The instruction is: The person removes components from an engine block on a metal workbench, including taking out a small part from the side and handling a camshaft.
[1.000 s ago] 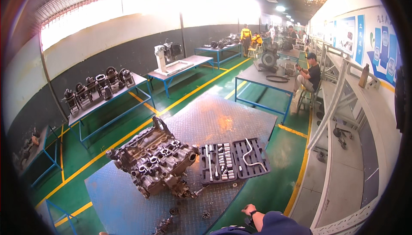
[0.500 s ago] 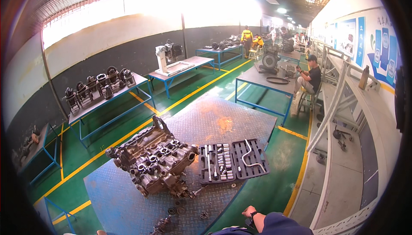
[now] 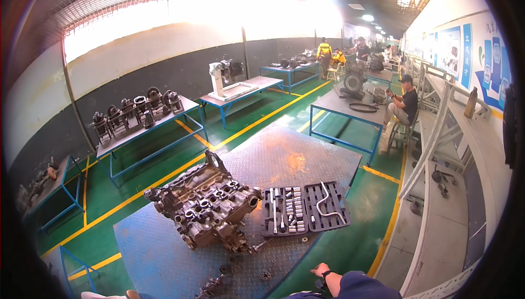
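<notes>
My right hand [image 3: 320, 269] is low in the view, wearing a dark wristband, with a navy sleeve behind it. A finger points left, and no object shows in the hand. My left hand does not show. Ahead stands a metal engine block [image 3: 205, 203] with its head and open bores facing up, on a blue checkered steel plate [image 3: 262, 159]. Right of the engine lies an opened black socket set case [image 3: 284, 211] with several sockets, bars and a bent silver crank handle [image 3: 322, 203]. Small round metal parts [image 3: 266, 275] and a dark shaft-like part [image 3: 210, 287] lie near the plate's front edge.
Blue-legged tables hold engine parts [image 3: 136, 105], an engine on a white stand [image 3: 224, 80] and a large engine unit [image 3: 353, 83]. A seated person [image 3: 406, 102] is at right; others are farther back. White metal shelving [image 3: 432, 135] lines the right wall.
The whole view has shifted slightly, so the scene sits a little lower and farther right. My right hand stays low, with a finger now stretched more to the left. The engine and tool case have not moved.
</notes>
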Demonstrator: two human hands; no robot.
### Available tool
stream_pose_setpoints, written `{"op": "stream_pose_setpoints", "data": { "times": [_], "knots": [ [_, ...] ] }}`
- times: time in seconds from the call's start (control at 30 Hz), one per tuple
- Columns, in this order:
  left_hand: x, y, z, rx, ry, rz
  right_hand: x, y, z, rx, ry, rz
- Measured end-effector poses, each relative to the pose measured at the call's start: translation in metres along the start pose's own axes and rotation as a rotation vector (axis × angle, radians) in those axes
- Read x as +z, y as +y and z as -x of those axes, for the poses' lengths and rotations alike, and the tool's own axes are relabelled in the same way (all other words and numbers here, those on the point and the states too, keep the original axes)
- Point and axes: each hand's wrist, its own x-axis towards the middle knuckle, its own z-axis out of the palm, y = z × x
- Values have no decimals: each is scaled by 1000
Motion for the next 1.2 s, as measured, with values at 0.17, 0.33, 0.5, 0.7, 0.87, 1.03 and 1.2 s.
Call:
{"op": "stream_pose_setpoints", "data": {
  "times": [0.17,0.33,0.5,0.7,0.87,1.03,1.2],
  "knots": [
    [15,-3,21,27,-2,-40,11,24,-9,129,23,146],
    [38,-4,43,46,-30,-40,0,28,-6,161,-119,247],
    [51,2,61,-53,-115,94,-1,20,-23,88,-296,97],
    [53,0,63,-87,-131,197,10,-9,-31,-55,-217,148],
    [39,3,55,-83,-80,252,19,-17,-42,-76,-194,127],
    [28,3,36,-174,-62,94,24,-16,-41,-20,-133,156],
    [26,9,28,-406,-16,395,14,-9,-27,131,-224,150]
  ]
}}
